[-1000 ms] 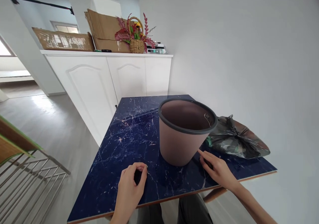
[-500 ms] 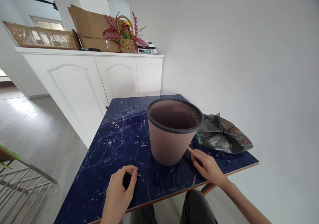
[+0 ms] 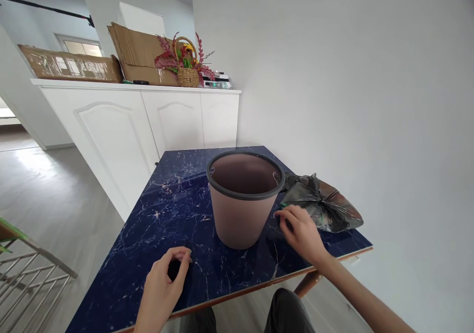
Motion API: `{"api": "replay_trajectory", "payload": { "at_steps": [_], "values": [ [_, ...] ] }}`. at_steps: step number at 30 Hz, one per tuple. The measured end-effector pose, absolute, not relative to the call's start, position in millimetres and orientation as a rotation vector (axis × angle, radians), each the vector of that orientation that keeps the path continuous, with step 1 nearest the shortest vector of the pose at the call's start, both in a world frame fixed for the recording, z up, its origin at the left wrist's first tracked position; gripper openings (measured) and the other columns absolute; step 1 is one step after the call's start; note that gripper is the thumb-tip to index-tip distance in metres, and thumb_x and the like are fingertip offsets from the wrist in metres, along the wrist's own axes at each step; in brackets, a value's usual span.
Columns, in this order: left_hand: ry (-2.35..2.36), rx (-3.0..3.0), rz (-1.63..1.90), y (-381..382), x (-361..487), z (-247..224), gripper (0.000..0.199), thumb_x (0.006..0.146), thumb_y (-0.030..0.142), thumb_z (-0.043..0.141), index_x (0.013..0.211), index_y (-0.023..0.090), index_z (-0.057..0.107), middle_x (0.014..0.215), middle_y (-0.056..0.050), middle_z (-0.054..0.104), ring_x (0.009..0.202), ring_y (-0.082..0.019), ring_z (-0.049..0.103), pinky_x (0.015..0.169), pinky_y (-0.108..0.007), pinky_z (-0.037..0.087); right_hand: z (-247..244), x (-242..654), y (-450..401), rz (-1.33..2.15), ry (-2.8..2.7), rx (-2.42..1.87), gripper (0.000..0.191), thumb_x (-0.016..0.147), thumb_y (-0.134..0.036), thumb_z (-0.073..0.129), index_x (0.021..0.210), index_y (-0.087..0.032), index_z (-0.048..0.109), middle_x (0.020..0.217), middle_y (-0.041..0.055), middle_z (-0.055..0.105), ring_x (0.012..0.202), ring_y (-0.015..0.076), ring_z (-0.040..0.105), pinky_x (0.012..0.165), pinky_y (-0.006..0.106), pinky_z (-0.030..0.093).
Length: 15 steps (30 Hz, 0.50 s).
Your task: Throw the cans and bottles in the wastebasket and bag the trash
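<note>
A pinkish-brown waste bin [image 3: 237,222] with a dark grey rim stands upright on the blue marbled table [image 3: 174,190]. Its inside looks bare, with a small wire loop at either side below the rim. My left hand [image 3: 163,283] rests on the table left of the bin, fingers curled so that the tips meet the thumb, with nothing visible in them. To the right of the bin is my right hand [image 3: 301,237], apart from it, fingers bent in toward the thumb and no object showing. Just beyond that hand lies a knotted black plastic bag [image 3: 329,207] with contents.
A white cabinet [image 3: 107,121] stands behind the table, carrying cardboard boxes [image 3: 144,52] and a wicker basket [image 3: 188,77] of flowers. The wall [image 3: 333,86] borders the right side. At lower left is a metal rack [image 3: 33,278]. My knees are under the table's near edge.
My right hand has drawn its fingers in from beside the bin's base and lifted slightly. The left hand keeps its pose. The whole view has shifted a little.
</note>
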State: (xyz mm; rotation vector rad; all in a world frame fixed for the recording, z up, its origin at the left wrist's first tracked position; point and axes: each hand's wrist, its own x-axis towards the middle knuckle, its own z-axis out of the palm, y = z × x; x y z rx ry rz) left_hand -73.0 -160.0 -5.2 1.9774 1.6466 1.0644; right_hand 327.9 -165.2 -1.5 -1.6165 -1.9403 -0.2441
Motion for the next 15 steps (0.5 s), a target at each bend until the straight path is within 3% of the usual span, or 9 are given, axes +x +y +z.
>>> {"api": "replay_trajectory", "payload": {
  "at_steps": [4, 6, 8, 10, 13, 15],
  "values": [
    [1.636, 1.97, 1.059, -160.9, -72.3, -3.3, 0.045, 0.097, 0.067, 0.055, 0.101, 0.026, 0.076, 0.098, -0.006, 0.081, 0.084, -0.026, 0.077, 0.061, -0.029, 0.056, 30.2, 345.6, -123.6, -0.432, -1.971, -1.967, 0.039, 0.108, -0.02, 0.044, 0.133, -0.02, 0.074, 0.153, 0.0156, 0.059, 0.145, 0.0342, 0.048, 0.117, 0.051, 0.041],
    [1.638, 1.963, 1.054, -161.3, -72.8, -3.4, 0.046, 0.097, 0.067, 0.055, 0.101, 0.026, 0.076, 0.098, -0.006, 0.081, 0.085, -0.026, 0.077, 0.059, -0.028, 0.055, 34.7, 353.5, -97.5, -0.394, -1.996, -2.066, 0.035, 0.105, -0.018, 0.05, 0.125, -0.019, 0.078, 0.16, 0.016, 0.055, 0.152, 0.0384, 0.041, 0.122, 0.056, 0.036],
    [1.645, 1.954, 1.035, -161.6, -73.9, -4.1, 0.045, 0.098, 0.066, 0.055, 0.102, 0.026, 0.075, 0.099, -0.006, 0.081, 0.086, -0.026, 0.077, 0.061, -0.029, 0.056, 32.9, 359.7, -71.8, -0.326, -2.03, -2.154, 0.025, 0.101, -0.017, 0.059, 0.113, -0.017, 0.081, 0.152, 0.0188, 0.061, 0.15, 0.0424, 0.043, 0.122, 0.061, 0.036],
    [1.653, 1.952, 1.024, -161.7, -74.9, -5.3, 0.044, 0.099, 0.066, 0.055, 0.104, 0.027, 0.075, 0.1, -0.005, 0.081, 0.089, -0.026, 0.077, 0.067, -0.03, 0.058, 28.4, 363.8, -49.3, -0.261, -2.061, -2.24, 0.021, 0.102, -0.024, 0.067, 0.118, -0.017, 0.078, 0.143, 0.0177, 0.066, 0.141, 0.0389, 0.055, 0.117, 0.06, 0.044],
    [1.652, 1.97, 1.038, -161.5, -75.9, -7.2, 0.041, 0.1, 0.063, 0.056, 0.105, 0.027, 0.075, 0.1, -0.004, 0.081, 0.093, -0.025, 0.077, 0.079, -0.032, 0.06, 23.3, 365.8, -25.7, -0.179, -2.093, -2.316, 0.039, 0.104, -0.039, 0.071, 0.137, -0.019, 0.066, 0.14, 0.0117, 0.066, 0.121, 0.0283, 0.068, 0.102, 0.051, 0.059],
    [1.649, 1.975, 1.039, -161.4, -76.2, -8.0, 0.039, 0.101, 0.062, 0.056, 0.105, 0.027, 0.075, 0.1, -0.004, 0.081, 0.093, -0.025, 0.077, 0.081, -0.032, 0.06, 22.0, 365.5, -17.7, -0.136, -2.108, -2.324, 0.042, 0.104, -0.04, 0.071, 0.139, -0.019, 0.064, 0.139, 0.0105, 0.066, 0.116, 0.0264, 0.07, 0.097, 0.049, 0.062]
  ]
}}
